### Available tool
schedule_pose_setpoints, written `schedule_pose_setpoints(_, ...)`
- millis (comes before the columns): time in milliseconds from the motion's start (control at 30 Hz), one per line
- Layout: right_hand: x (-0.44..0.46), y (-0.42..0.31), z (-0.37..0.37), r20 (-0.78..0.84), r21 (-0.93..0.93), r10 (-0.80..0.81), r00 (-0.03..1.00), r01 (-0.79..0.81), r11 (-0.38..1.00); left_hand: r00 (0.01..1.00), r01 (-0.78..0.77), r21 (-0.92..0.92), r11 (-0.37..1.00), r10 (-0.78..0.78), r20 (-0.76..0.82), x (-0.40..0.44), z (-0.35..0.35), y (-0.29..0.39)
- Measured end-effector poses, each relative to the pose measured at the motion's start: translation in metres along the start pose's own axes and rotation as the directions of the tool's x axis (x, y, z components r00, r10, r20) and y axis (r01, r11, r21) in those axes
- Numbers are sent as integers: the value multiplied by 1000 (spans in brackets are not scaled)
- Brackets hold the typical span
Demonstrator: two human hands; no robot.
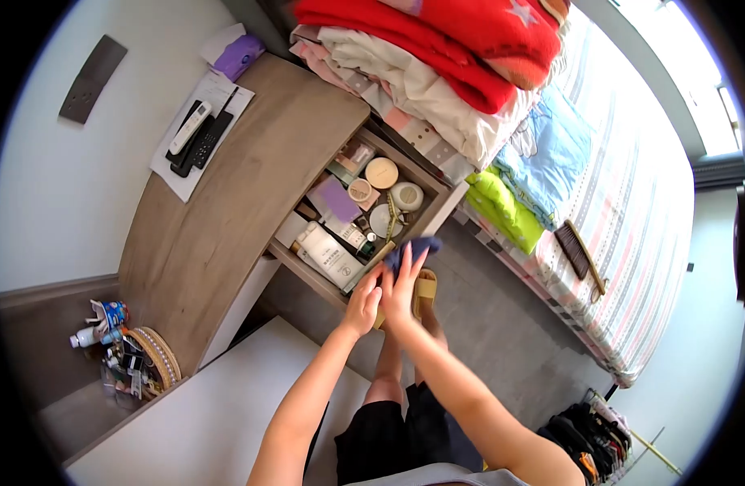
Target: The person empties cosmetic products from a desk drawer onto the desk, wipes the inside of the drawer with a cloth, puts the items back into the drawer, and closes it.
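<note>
My right hand (401,289) holds a bunched dark blue cloth (422,245) at the front edge of the open drawer (447,212), its fingers lying over the cloth. Close beside it, my left hand (362,308) has its fingers stretched toward the drawer's near corner; whether they touch the drawer or the other hand I cannot tell. Inside the drawer lie a white tube (328,253), a purple packet (334,199), a round cream-coloured compact (381,172), a white round jar (406,196), a dark green-capped tube (354,238) and several other cosmetics.
The wooden desktop (251,138) carries remotes (196,139) on papers and a purple tissue pack (238,57). A basket of bottles (155,356) stands lower left. Right are a bed (623,162), folded red blanket (469,49), blue bedding (555,146), green cloth (502,209) and brush (579,253).
</note>
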State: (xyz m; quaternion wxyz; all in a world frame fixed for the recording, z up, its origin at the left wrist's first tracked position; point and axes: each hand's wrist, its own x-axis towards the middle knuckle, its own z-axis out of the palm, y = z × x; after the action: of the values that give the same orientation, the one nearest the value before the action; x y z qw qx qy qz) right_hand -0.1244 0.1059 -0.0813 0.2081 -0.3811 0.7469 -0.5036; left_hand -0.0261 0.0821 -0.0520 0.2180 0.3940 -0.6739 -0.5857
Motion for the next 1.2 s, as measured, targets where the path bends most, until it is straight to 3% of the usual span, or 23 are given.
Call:
schedule_pose_setpoints(67, -15, -9, -8, 29, 48, 91, 995, -92, 995, 998, 39, -243, 969, -52, -47, -8, 11, -7)
schedule_pose_setpoints(200, 63, 26, -23, -106, 80, 65, 992, -57, 995, 995, 96, -215, 972, -101, -12, -18, 10, -7)
schedule_pose_setpoints(267, 102, 31, -30, -201, 70, 77, 977, -64, 996, 988, 63, -275, 959, -99, -119, -23, 12, -11)
schedule_pose_setpoints(333, 101, 22, -26, -198, 290, 197, 960, -135, 948, 966, 47, -358, 932, -135, -223, -26, 11, -10)
schedule_pose_setpoints(400, 62, 2, -17, -114, 432, 355, 928, -275, 859, 855, 7, -465, 885, -247, -456, -32, 15, -14)
schedule_pose_setpoints(467, -2, -4, 3, -88, 338, 379, 921, -330, 881, 795, 83, -437, 896, -324, -513, -39, 15, -15)
schedule_pose_setpoints(567, -72, -29, 22, 20, 376, 500, 866, -470, 799, 771, 123, -383, 916, -331, -544, -37, 16, -17)
schedule_pose_setpoints(600, -77, -27, 22, 140, 443, 673, 727, -654, 614, 769, 139, -365, 920, -333, -546, -37, 17, -18)
schedule_pose_setpoints(667, -56, -26, 19, 241, 741, 730, 639, -607, 287, 765, 171, -253, 952, -290, -575, -35, 19, -10)
schedule_pose_setpoints(700, -53, 20, 26, 508, 760, 679, 530, -647, -63, 772, 173, -179, 969, -246, -586, -34, 21, -9)
schedule_pose_setpoints(733, -34, -5, 8, 557, 733, 607, 567, -679, -39, 778, 172, -105, 980, -200, -596, -33, 21, -9)
schedule_pose_setpoints(900, -31, 71, 42, 550, 668, 748, 372, -734, -126, 771, 182, -85, 980, -196, -606, -32, 22, -7)
schedule_pose_setpoints(1000, -63, 25, 23, 678, 582, 655, 333, -787, -203, 766, 195, -15, 981, -162, -623, -36, 29, 3)
schedule_pose_setpoints(1067, -71, -11, -1, 718, 516, 660, 222, -806, -290, 756, 192, 0, 981, -148, -638, -37, 29, 3)
schedule_pose_setpoints(1133, -71, -18, -24, 730, 512, 629, 266, -823, -246, 767, 141, -76, 987, -157, -622, -38, 27, -5)
schedule_pose_setpoints(1200, -59, -33, -58, 536, 619, 679, 501, -781, 87, 782, 62, -233, 970, -193, -592, -37, 26, -16)
